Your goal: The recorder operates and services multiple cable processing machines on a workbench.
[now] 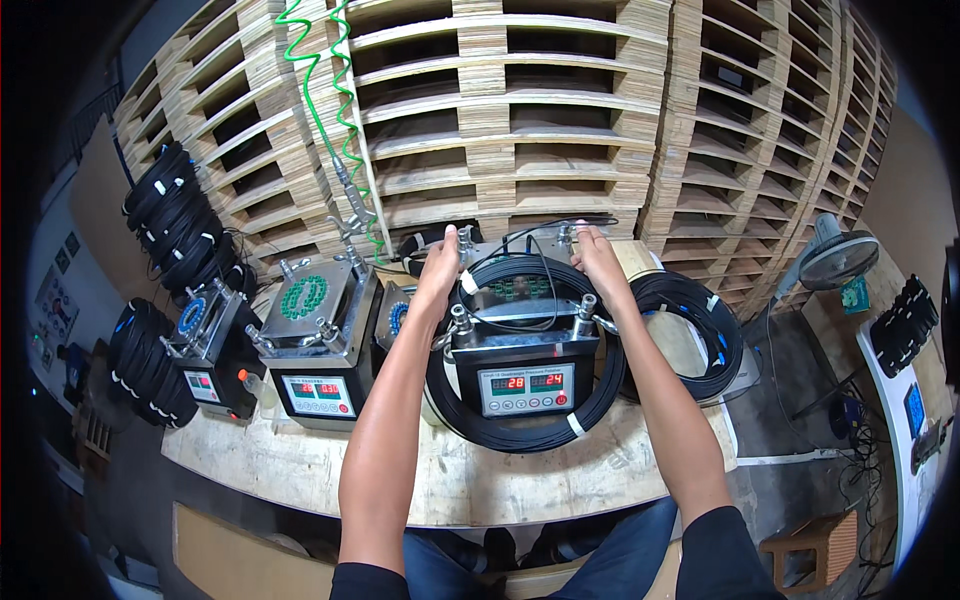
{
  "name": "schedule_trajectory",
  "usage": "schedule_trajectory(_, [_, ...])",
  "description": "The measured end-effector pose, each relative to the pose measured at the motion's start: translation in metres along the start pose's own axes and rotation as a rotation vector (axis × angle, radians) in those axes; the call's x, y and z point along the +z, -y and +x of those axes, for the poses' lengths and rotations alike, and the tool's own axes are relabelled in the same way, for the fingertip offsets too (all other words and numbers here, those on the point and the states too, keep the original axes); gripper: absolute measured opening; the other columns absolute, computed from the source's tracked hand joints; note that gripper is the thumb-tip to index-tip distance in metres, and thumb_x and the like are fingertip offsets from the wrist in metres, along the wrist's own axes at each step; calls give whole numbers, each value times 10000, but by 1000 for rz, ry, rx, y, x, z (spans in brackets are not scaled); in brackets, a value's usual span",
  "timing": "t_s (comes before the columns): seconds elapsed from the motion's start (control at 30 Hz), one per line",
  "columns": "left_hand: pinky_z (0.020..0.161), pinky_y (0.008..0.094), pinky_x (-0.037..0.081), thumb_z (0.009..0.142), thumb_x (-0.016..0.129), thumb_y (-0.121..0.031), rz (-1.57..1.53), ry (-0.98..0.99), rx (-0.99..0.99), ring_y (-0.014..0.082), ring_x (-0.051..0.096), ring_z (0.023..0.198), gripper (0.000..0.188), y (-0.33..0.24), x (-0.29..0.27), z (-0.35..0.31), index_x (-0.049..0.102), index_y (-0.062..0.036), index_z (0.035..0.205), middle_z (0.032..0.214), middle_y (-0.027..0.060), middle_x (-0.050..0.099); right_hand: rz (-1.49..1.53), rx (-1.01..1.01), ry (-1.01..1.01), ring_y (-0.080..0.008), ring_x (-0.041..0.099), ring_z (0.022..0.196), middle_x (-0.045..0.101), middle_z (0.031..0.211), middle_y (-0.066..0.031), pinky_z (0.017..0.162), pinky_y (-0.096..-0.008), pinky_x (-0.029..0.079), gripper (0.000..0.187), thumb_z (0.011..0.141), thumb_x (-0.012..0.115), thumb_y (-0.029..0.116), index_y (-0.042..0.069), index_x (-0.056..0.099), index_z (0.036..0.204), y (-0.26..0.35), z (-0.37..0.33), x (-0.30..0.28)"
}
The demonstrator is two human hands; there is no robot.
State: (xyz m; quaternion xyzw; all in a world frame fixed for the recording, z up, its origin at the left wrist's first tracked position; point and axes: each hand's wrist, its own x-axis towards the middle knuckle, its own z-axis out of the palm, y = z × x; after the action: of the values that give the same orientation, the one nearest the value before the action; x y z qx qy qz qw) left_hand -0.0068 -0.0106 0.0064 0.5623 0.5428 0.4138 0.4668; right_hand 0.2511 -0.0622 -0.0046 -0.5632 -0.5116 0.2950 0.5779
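Observation:
A polishing machine (525, 390) with a lit red display stands in front of me. A large coil of black cable (520, 440) loops around it, and a thin strand crosses over its metal top. My left hand (438, 272) reaches to the back left corner and closes at the metal corner clamp (464, 240). At the back right corner my right hand (598, 262) closes on the other clamp (566, 238). The fingers of both hands are partly hidden. Two front clamps (461, 317) stick up nearer me, and green connectors (520, 288) show under the cable.
To the left stand another machine with a ring of green connectors (303, 297) and a smaller one (205, 350). A bottle with an orange cap (247, 379) stands between them. Another black cable coil (715, 345) lies at right, near a fan (838, 258). Stacked pallets (510, 110) rise behind.

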Motion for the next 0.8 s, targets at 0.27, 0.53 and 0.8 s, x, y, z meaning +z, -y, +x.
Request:
schedule_trajectory(0.27, [846,374,434,1007,297,-615,64,-81,89,251,549,902,801,-3,6,-7,541,106,1255,1053,169,626,-226,-16,29,-163,557,690,614,843,-69,668,-297,467,489,1040,384,432,20,575,1221,-11,11,-1])
schedule_trajectory(0.53, [749,342,423,980,309,-674,-19,-121,37,180,486,772,815,9,-3,10,554,74,1192,816,73,543,-14,-16,184,-108,515,736,579,944,-12,673,-244,445,456,1055,395,402,60,497,1339,-8,8,4])
schedule_trajectory(0.8, [785,343,416,981,306,-672,-39,-81,74,207,491,814,827,7,1,4,526,85,1229,938,103,574,-124,55,49,-131,542,698,597,875,-42,677,-274,469,452,1039,407,400,67,521,1323,12,-3,4])
